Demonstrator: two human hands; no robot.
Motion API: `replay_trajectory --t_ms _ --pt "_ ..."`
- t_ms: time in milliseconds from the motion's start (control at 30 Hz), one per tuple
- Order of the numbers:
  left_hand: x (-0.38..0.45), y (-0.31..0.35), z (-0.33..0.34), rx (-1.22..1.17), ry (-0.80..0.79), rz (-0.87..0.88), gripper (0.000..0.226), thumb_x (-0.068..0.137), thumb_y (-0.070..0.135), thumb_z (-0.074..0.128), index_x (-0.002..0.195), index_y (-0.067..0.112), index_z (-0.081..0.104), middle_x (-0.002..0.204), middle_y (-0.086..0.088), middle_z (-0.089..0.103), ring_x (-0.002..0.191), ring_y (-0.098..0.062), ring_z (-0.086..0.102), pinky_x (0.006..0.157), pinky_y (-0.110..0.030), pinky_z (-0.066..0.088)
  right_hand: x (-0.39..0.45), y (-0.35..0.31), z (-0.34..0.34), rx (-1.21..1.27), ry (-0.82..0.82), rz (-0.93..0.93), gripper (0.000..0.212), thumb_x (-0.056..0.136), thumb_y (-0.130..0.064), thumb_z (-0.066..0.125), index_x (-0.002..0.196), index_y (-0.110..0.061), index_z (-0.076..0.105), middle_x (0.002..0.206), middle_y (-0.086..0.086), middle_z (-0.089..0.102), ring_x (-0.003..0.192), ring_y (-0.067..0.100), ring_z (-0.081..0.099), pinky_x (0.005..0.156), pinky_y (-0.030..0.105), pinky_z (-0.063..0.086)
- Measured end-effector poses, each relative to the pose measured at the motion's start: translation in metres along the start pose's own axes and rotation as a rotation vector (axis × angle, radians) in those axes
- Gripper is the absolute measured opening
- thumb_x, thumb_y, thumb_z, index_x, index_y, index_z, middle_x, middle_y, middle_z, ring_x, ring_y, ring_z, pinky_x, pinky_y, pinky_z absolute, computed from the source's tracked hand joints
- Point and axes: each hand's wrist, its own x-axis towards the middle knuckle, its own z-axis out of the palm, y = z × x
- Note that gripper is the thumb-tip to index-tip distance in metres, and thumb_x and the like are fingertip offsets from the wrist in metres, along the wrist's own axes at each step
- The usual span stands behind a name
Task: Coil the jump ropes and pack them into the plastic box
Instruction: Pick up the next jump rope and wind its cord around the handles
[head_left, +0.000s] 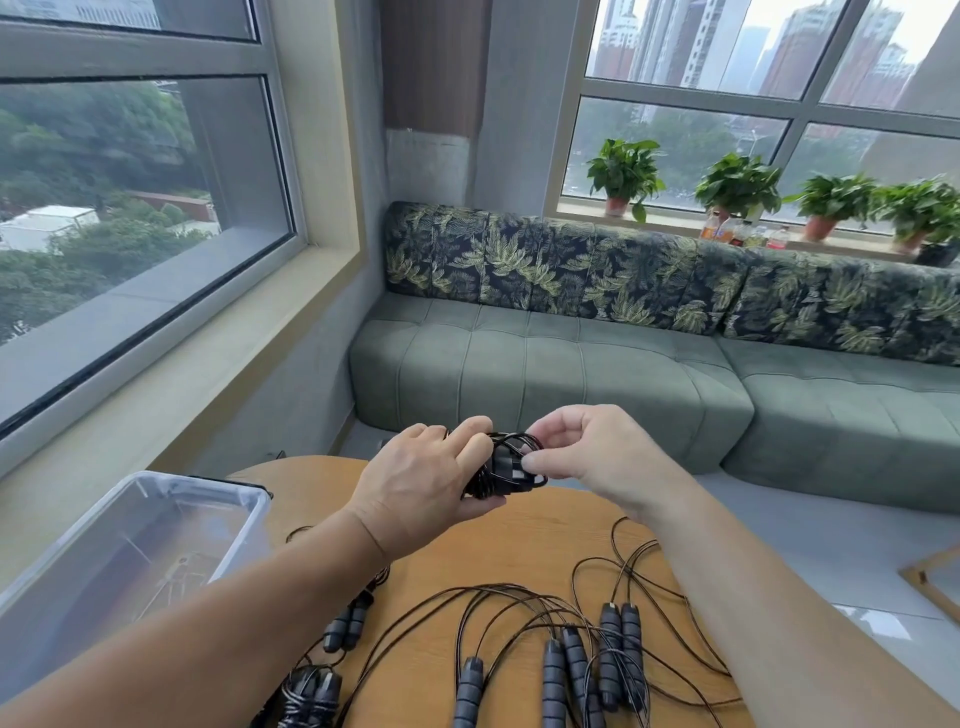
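A black jump rope, wound into a tight bundle (511, 465), is held above the far edge of the round wooden table (483, 545). My left hand (421, 480) grips the bundle from the left. My right hand (587, 454) pinches its cord at the right side. Several more jump ropes (571, 660) with dark grey handles lie loose and tangled on the table below my arms. A bound pair of handles (311, 691) lies at the near left. The clear plastic box (130, 551) stands open at the table's left, with no rope visible inside.
A green sofa (571, 374) with leaf-print back cushions runs behind the table. Potted plants (737, 189) and bottles stand on the window sill. A large window is on the left. A wooden frame (930, 582) lies on the grey floor at right.
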Motion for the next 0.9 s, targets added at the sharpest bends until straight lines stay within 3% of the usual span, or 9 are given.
replay_trajectory --t_ms 167,300,367,433,500,600,733,800,900 --pt "0.000 0.006 0.003 0.046 0.008 -0.016 0.048 0.087 0.059 0.054 0.098 0.014 0.041 0.112 -0.002 0.061 0.052 -0.022 0.051 0.053 -0.035 0.048 0.001 0.003 0.020 -0.385 0.262 -0.155 0.006 0.076 -0.018 0.070 0.077 -0.024 0.070 0.071 -0.007 0.070 0.072 0.011 0.066 0.067 0.029 0.056" --pt "0.006 0.009 0.001 0.075 0.000 -0.051 0.054 0.081 0.057 0.068 0.096 0.015 0.038 0.106 -0.003 0.061 0.049 -0.023 0.050 0.050 -0.033 0.041 0.009 0.013 0.036 -0.737 0.479 -0.322 0.010 0.079 -0.017 0.059 0.078 -0.015 0.069 0.073 0.002 0.065 0.069 0.028 0.060 0.061 0.034 0.050" --pt "0.010 0.012 -0.002 0.087 -0.006 -0.083 0.054 0.080 0.056 0.070 0.095 0.015 0.036 0.102 -0.003 0.061 0.047 -0.023 0.049 0.049 -0.032 0.036 0.014 0.015 0.040 -0.911 0.567 -0.438 0.006 0.069 -0.010 0.067 0.064 -0.009 0.066 0.065 0.005 0.058 0.051 0.030 0.056 0.046 0.032 0.046" --pt "0.013 0.016 -0.002 0.110 -0.021 -0.122 0.054 0.079 0.055 0.071 0.094 0.016 0.037 0.098 -0.003 0.060 0.046 -0.023 0.049 0.049 -0.031 0.030 0.015 0.011 0.041 -1.021 0.592 -0.527 0.025 0.053 -0.002 0.080 0.050 -0.009 0.056 0.055 0.005 0.050 0.035 0.026 0.047 0.035 0.025 0.036" --pt "0.016 0.019 -0.002 0.129 -0.040 -0.169 0.055 0.077 0.055 0.073 0.094 0.017 0.038 0.094 -0.002 0.059 0.046 -0.023 0.049 0.049 -0.031 0.028 0.015 0.008 0.040 -1.087 0.604 -0.545 0.036 0.047 -0.003 0.086 0.048 -0.013 0.051 0.052 0.004 0.046 0.032 0.023 0.044 0.036 0.021 0.028" --pt "0.020 0.020 -0.002 0.140 -0.049 -0.252 0.057 0.072 0.054 0.078 0.092 0.016 0.041 0.087 -0.002 0.057 0.043 -0.023 0.048 0.048 -0.030 0.024 0.015 0.006 0.039 -1.153 0.628 -0.596 0.035 0.053 -0.008 0.085 0.052 -0.015 0.051 0.053 0.003 0.047 0.036 0.022 0.047 0.040 0.021 0.022" --pt "0.027 0.023 -0.005 0.167 -0.052 -0.317 0.058 0.068 0.056 0.080 0.089 0.017 0.043 0.080 0.001 0.055 0.042 -0.021 0.046 0.049 -0.030 0.021 0.019 0.009 0.035 -1.110 0.737 -0.744 0.019 0.071 -0.011 0.064 0.056 -0.015 0.052 0.055 0.002 0.048 0.041 0.023 0.050 0.041 0.024 0.023" --pt "0.029 0.025 -0.005 0.168 -0.061 -0.330 0.056 0.068 0.055 0.080 0.089 0.017 0.044 0.079 0.001 0.054 0.043 -0.021 0.047 0.049 -0.030 0.021 0.021 0.010 0.034 -1.069 0.797 -0.796 0.021 0.077 -0.014 0.049 0.056 -0.016 0.052 0.055 0.002 0.048 0.042 0.023 0.049 0.040 0.025 0.024" --pt "0.031 0.025 -0.002 0.120 -0.070 -0.355 0.058 0.063 0.051 0.084 0.085 0.015 0.044 0.074 -0.001 0.052 0.040 -0.022 0.045 0.047 -0.029 0.021 0.024 0.013 0.038 -1.055 0.765 -0.814 0.019 0.075 -0.015 0.050 0.057 -0.016 0.054 0.056 0.001 0.049 0.043 0.022 0.050 0.038 0.026 0.029"
